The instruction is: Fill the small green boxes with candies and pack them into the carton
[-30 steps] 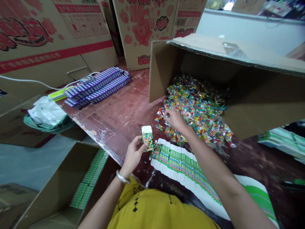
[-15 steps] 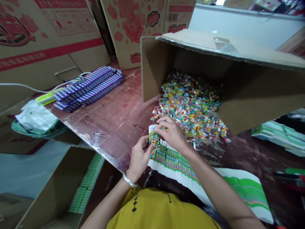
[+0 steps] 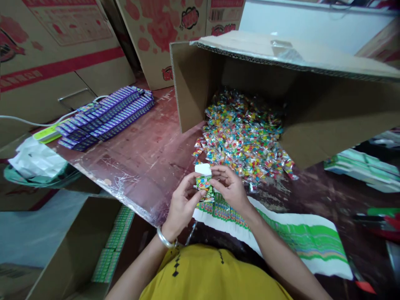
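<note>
Small box (image 3: 204,186) held up at centre of frame, between the two hands, above the left end of a row of flat cartons (image 3: 308,235). Its long axis runs roughly up and down the frame, white flap (image 3: 203,169) at the top end. Left hand (image 3: 180,205) comes from lower left, gripping the box by its left side, thumb across the front. Right hand (image 3: 231,189) comes from lower right, fingers curled at the box's right edge, fingertips about level with the flap (whether they pinch or only touch, cannot tell). Neither hand clearly nearer: box left of the right hand, up and right of the left. Candy bags (image 3: 243,139) lie heaped beyond the right hand, right of centre, spilling from a big carton (image 3: 331,125).
</note>
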`<state>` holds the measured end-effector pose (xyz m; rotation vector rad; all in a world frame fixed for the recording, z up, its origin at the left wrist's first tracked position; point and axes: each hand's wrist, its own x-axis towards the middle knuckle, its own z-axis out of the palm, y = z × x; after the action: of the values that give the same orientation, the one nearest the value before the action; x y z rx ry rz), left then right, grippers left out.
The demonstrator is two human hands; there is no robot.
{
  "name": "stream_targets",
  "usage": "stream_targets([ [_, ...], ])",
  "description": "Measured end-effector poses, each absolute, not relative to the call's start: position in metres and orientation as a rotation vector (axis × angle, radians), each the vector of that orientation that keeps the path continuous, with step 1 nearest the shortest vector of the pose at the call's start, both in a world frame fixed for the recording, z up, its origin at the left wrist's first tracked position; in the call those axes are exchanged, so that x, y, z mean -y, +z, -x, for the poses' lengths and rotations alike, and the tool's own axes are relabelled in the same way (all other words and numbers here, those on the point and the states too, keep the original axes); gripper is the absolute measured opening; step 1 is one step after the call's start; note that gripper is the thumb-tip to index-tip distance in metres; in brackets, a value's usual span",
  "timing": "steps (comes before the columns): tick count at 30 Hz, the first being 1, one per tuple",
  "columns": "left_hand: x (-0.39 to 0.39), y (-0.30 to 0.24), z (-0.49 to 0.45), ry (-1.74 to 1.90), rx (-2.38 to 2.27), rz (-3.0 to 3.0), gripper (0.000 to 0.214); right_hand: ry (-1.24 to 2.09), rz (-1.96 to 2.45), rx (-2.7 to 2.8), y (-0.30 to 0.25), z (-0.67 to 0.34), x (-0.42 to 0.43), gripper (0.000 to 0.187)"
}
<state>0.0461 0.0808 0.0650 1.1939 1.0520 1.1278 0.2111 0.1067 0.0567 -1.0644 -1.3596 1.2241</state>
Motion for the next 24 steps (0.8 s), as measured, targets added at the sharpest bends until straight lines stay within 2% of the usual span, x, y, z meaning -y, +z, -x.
stream_targets([
  [6, -0.082, 0.064, -0.048, 1.033, -1.068, -1.203, 0.034, 0.994, 1.170, 1.537, 0.059, -0.213, -0.101, 0.010],
  [10, -0.082, 0.061, -0.050, 1.081, -1.089, -1.183, 0.033, 1.044, 1.110, 1.441, 0.058, -0.209, -0.099, 0.004],
  [14, -0.082, 0.058, -0.050, 1.125, -1.110, -1.129, 0.038, 1.159, 1.012, 1.301, 0.059, -0.206, -0.100, 0.015],
  [17, -0.081, 0.059, -0.048, 1.089, -1.121, -1.174, 0.036, 1.210, 0.981, 1.348, 0.063, -0.207, -0.104, 0.015],
  [24, -0.076, 0.068, -0.043, 1.008, -1.132, -1.255, 0.035, 1.398, 1.155, 1.332, 0.067, -0.213, -0.116, 0.022],
])
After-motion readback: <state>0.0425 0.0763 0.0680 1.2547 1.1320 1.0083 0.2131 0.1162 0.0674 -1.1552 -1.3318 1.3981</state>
